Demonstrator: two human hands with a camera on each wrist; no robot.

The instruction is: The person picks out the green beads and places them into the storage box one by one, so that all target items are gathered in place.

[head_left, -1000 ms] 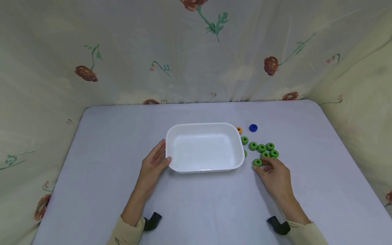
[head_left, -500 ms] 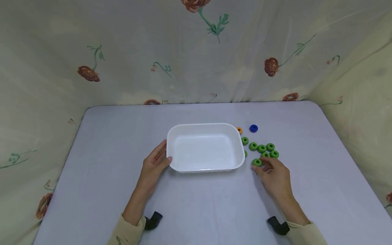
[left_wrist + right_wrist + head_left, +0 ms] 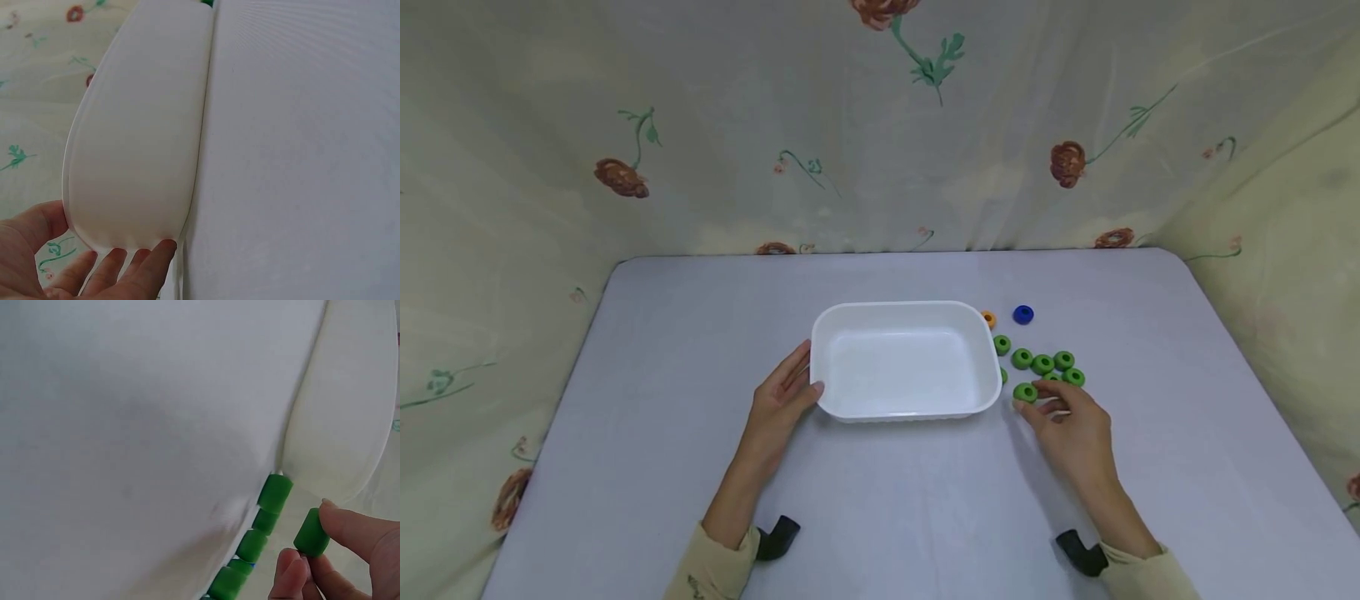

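A white rectangular tray with rounded corners stands mid-table with nothing in it. My left hand holds its left end, thumb at the near corner of the rim and fingertips along the end wall. In the left wrist view those fingers press against the outer side. Between thumb and fingertips, my right hand pinches a green bead with a hole through it, just right of the tray. The right wrist view shows this held bead apart from the row of green beads on the table.
Several loose green beads lie right of the tray, some partly behind its rim or my hand. Farther back are a blue bead and an orange bead. White cloth covers the table; a flowered curtain hangs behind.
My right hand has lifted the pinched green bead slightly and moved it a little left, away from the other beads. The left hand keeps its hold on the tray.
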